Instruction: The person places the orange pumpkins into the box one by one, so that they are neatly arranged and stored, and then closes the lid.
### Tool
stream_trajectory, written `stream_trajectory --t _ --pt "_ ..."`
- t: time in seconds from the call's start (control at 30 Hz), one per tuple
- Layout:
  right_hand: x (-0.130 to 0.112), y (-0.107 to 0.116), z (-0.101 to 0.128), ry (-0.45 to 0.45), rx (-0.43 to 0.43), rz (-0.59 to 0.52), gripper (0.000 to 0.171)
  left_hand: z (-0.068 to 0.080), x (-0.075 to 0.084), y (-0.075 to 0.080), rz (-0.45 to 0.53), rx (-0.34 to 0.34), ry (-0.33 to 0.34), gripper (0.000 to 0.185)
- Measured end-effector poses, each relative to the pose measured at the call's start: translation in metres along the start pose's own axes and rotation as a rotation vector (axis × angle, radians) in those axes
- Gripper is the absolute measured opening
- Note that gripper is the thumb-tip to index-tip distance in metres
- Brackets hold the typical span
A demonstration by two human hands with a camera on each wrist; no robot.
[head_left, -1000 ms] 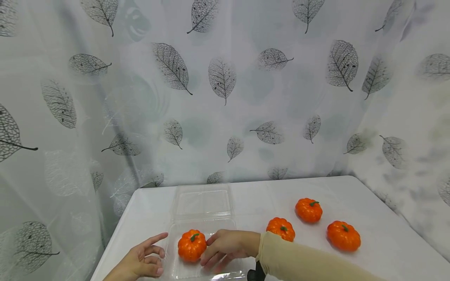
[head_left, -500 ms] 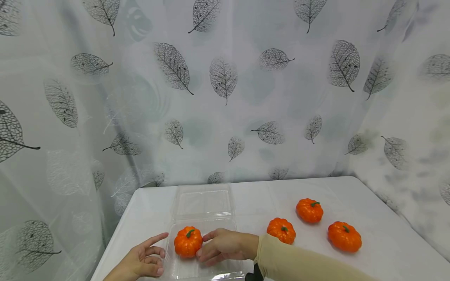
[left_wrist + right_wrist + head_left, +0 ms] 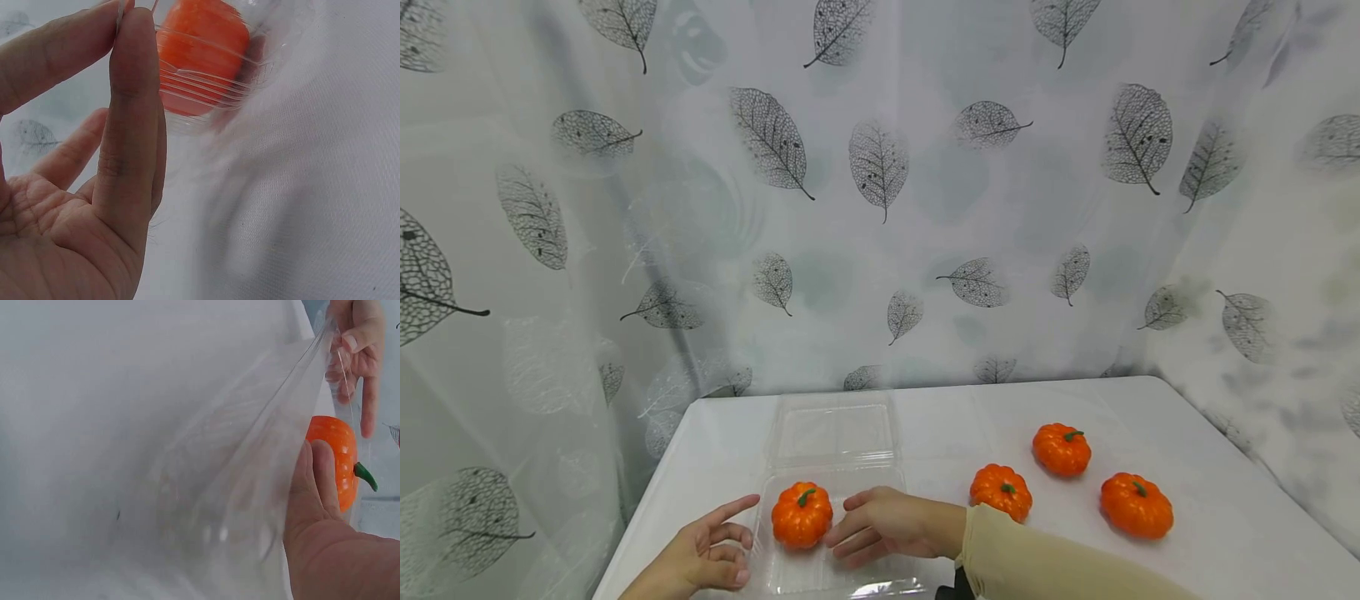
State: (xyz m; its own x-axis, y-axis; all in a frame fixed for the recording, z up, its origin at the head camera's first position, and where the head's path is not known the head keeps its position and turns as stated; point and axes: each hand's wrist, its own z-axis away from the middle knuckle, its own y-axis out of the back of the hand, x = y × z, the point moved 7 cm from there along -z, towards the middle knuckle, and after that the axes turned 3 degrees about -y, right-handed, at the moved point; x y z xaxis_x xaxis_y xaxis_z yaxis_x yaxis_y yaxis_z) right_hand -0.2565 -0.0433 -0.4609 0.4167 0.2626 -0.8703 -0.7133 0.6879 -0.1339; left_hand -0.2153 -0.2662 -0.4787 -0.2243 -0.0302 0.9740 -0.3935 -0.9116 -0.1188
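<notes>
A small orange pumpkin [image 3: 802,517] with a green stem sits in the left part of a clear plastic clamshell box [image 3: 805,582]. My left hand [image 3: 696,554] is at the box's left side; in the left wrist view its thumb and a finger [image 3: 134,69] pinch the thin rim, while the index finger points outward. Over the box's right part my right hand [image 3: 895,525] has its fingers loosely extended, the tips close to the pumpkin's right side and holding nothing. In the right wrist view, the pumpkin [image 3: 334,453] is partly covered by that hand's fingers.
The box's clear lid [image 3: 835,429] lies folded back behind it. To the right are three more orange pumpkins: one near my right forearm [image 3: 1000,492], one farther back [image 3: 1062,450], one far right [image 3: 1137,506]. A leaf-patterned curtain [image 3: 880,250] hangs behind the white table [image 3: 955,417].
The pumpkin in the box has shifted slightly left and back. My right hand's fingers have loosened from it and drawn slightly right. The left hand keeps its place.
</notes>
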Motion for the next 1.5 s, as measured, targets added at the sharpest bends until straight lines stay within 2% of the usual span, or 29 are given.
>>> stream_trajectory --t 0.33,0.67,0.8,0.97,1.17,1.5 --pt "-0.017 0.011 0.017 0.198 0.064 0.083 0.059 0.0 0.001 0.002 -0.004 0.0 -0.003 0.077" --pt "-0.061 0.031 0.057 0.532 0.17 0.281 0.066 0.002 0.003 0.001 -0.016 -0.003 -0.004 0.078" --pt "-0.073 0.041 0.077 0.649 0.257 0.444 0.075 0.001 0.002 0.002 -0.019 -0.006 -0.006 0.077" --pt "-0.09 0.047 0.114 0.77 0.388 0.678 0.092 0.0 0.0 0.002 0.004 -0.013 0.003 0.078" --pt "-0.1 0.063 0.14 0.795 0.498 0.787 0.103 0.0 0.0 0.001 0.014 -0.028 -0.011 0.078" --pt "-0.091 0.1 0.157 0.727 0.581 0.774 0.116 0.0 0.0 0.001 0.009 -0.039 -0.016 0.078"
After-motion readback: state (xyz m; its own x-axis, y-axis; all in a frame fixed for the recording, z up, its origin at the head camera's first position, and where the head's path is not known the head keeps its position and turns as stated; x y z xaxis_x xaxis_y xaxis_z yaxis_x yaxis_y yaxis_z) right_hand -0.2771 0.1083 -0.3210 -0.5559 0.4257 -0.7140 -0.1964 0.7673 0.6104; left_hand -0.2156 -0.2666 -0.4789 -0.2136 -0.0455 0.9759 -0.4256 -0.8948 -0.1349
